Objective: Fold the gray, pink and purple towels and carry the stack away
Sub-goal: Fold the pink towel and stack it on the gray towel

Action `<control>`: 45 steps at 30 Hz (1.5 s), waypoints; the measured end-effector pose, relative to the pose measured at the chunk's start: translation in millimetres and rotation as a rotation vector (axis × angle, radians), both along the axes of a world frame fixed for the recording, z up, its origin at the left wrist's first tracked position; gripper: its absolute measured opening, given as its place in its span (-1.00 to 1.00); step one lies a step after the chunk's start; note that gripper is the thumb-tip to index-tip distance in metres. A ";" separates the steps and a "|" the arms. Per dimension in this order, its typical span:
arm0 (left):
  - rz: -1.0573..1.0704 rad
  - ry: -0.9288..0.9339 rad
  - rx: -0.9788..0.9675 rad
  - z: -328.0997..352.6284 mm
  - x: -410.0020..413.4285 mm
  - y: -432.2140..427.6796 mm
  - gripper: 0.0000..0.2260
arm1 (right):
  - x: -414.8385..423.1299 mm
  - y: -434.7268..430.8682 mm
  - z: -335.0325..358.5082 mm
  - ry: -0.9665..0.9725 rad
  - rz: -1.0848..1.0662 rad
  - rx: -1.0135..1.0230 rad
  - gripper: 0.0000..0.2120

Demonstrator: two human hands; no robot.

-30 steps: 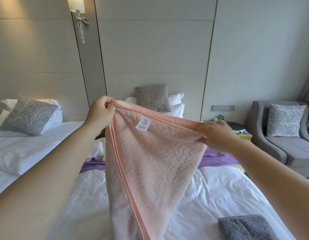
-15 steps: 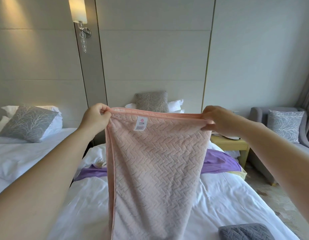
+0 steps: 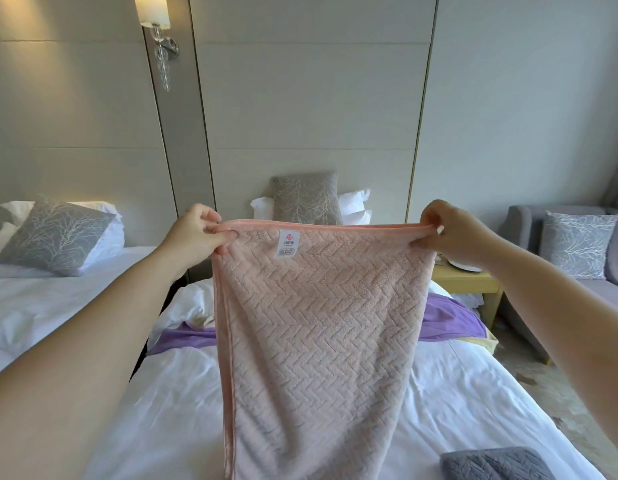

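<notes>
pink towel: held up in the air at the centre of the view, in front of the bed. its top edge is pulled level and taut between the two hands, and the body hangs straight down. a doubled edge is seen along its left side. the lower end is cut off by the frame at 6 o'clock.
left hand: set at 10 o'clock of the towel. the top left corner is pinched between the thumb and curled fingers.
right hand: set at 2 o'clock of the towel. the top right corner is pinched the same way, with the fingers curled over the hem.
tag: a white tag is seen just under the top edge, left of its middle.
purple towel: spread across the bed behind the pink towel, with its ends showing at 9 and 3 o'clock. the right end reaches the bed's right edge.
gray towel: folded and laid on the bed at 5 o'clock, near the right edge. it is well apart from the hanging towel and partly cut off by the frame.
bed: white sheet is seen on both sides of the hanging towel.
open room: a dark gap is seen at 9 o'clock between the bed and a second bed. a strip of floor runs along the right edge at 4 o'clock, bounded by a nightstand and an armchair at 3 o'clock.
</notes>
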State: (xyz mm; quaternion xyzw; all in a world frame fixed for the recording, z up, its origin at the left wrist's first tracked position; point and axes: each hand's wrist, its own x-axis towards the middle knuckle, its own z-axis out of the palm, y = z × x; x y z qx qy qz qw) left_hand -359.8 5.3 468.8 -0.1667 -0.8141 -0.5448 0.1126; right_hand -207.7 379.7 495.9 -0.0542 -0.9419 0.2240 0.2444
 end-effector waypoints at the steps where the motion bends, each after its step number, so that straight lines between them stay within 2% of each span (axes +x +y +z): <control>1: 0.011 -0.026 -0.010 -2.8 -4.8 5.6 -0.79 | -8.0 0.4 -5.4 -0.027 -0.022 -0.074 -0.67; 4: 0.046 -0.125 -0.064 -14.4 -22.7 26.3 -0.91 | -37.3 6.1 -25.1 -0.143 -0.061 -0.353 -0.77; 8: 0.064 -0.259 -0.094 -36.4 -54.8 59.7 -0.91 | -84.2 19.2 -56.6 -0.169 -0.091 -0.517 -0.82; 11: 0.080 -0.230 -0.118 -54.0 -89.8 81.6 -0.85 | -117.9 31.6 -74.2 -0.143 -0.113 -0.635 -0.83; 14: 0.089 -0.144 -0.099 -60.5 -127.4 98.4 -0.89 | -148.3 38.2 -79.3 -0.086 -0.066 -0.861 -0.95; 17: 0.114 -0.017 0.015 -50.2 -160.0 112.0 -0.92 | -178.8 42.8 -70.4 0.092 -0.011 -0.890 -0.94; 23: 0.087 0.175 0.183 0.6 -198.1 120.6 -0.83 | -211.0 54.1 -30.3 0.351 0.098 -0.906 -0.91; 25: 0.053 0.230 0.221 17.4 -194.4 119.8 -0.89 | -208.5 55.4 -19.4 0.403 0.142 -0.911 -0.91; 29: -0.034 0.236 0.241 25.9 -163.9 110.7 -0.85 | -179.7 51.4 -17.5 0.423 0.159 -0.934 -0.88; 33: -0.080 0.121 0.185 -20.1 -108.2 88.0 -0.87 | -130.7 47.7 -69.7 0.280 0.070 -0.935 -0.86; 37: -0.079 -0.120 0.041 -117.4 -35.3 55.0 -0.90 | -57.8 36.0 -177.4 0.014 -0.096 -0.882 -0.72; 41: -0.085 -0.409 -0.074 -233.2 44.2 19.5 -0.89 | 32.6 8.3 -294.1 -0.317 -0.202 -0.786 -0.91; 45: -0.094 -0.652 -0.142 -329.6 116.8 -8.3 -0.84 | 113.9 -28.7 -375.1 -0.552 -0.248 -0.679 -0.90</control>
